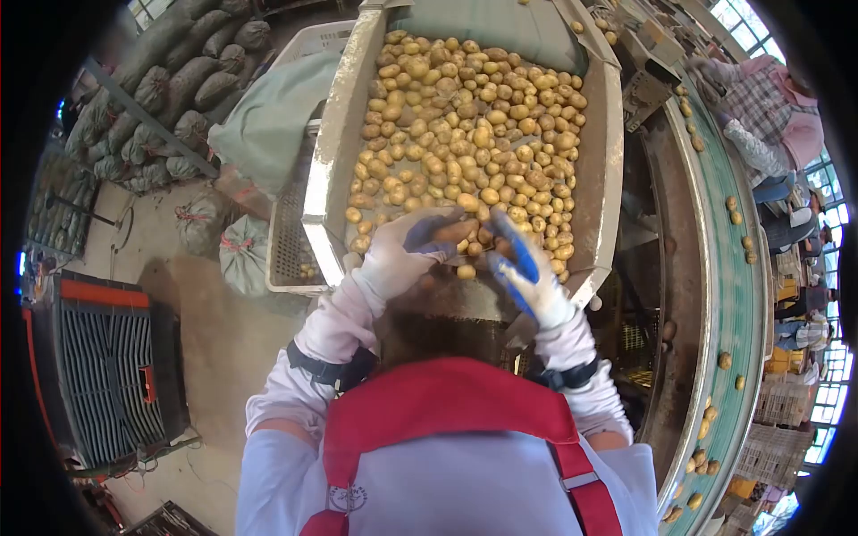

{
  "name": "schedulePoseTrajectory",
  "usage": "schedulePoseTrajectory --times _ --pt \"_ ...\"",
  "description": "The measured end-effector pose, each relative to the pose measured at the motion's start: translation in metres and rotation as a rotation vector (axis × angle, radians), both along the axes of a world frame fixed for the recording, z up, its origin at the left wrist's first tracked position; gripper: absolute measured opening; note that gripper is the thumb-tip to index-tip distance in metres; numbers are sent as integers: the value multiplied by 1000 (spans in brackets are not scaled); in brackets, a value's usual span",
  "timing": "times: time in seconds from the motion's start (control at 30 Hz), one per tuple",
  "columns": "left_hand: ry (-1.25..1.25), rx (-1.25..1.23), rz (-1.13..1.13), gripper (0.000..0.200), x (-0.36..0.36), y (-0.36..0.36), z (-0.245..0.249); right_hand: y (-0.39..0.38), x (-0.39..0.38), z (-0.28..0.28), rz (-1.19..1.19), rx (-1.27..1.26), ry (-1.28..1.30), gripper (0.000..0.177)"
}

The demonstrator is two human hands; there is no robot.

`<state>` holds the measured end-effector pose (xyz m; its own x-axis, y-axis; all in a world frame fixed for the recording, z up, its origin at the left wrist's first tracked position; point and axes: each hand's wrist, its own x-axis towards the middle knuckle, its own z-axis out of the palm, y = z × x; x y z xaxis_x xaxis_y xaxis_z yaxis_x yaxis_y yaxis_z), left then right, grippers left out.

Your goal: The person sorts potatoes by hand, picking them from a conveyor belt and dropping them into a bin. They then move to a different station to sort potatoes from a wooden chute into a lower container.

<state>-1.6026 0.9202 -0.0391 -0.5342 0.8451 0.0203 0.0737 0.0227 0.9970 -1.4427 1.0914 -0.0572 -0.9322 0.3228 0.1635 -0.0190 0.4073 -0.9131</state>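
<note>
Many yellow-brown potatoes [465, 134] lie in a wide metal chute [323, 188] in front of me. My left hand [404, 253], in a white glove with blue fingers, is at the chute's lower left end. Its thumb and fingers are closed around a brownish potato [456, 232]. Across from it, my right hand [529, 275], gloved the same way, has its fingers stretched out and apart over the potatoes at the lower edge. Some potatoes between the hands are partly hidden by the fingers.
To the right runs a green conveyor belt [728, 304] with scattered potatoes; a person [769, 116] stands beside it. Left of the chute are a plastic crate [288, 237], tied sacks [243, 255] and a piled stack of sacks [161, 89]. A dark ribbed machine [112, 366] stands lower left.
</note>
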Motion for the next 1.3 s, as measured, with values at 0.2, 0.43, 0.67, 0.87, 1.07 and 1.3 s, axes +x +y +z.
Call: schedulePoseTrajectory --times 0.2,0.43,0.67,0.87,1.07,1.3 --pt "-524 64 136 48 -9 -34 26 -12 16 -8 -109 259 58 56" --pt "353 -96 750 56 -130 -140 23 47 39 -2 -282 247 2 46" --pt "1349 -632 127 64 -70 -3 43 19 -7 -25 -93 859 -668 73" --pt "1162 -943 -133 94 -76 102 2 -18 7 -13 153 840 -573 66" --pt "1241 -920 -333 73 -37 66 0 53 -3 7 89 625 -217 53" --pt "1108 -905 -761 65 -3 9 31 79 -81 -20 -65 878 -628 72"
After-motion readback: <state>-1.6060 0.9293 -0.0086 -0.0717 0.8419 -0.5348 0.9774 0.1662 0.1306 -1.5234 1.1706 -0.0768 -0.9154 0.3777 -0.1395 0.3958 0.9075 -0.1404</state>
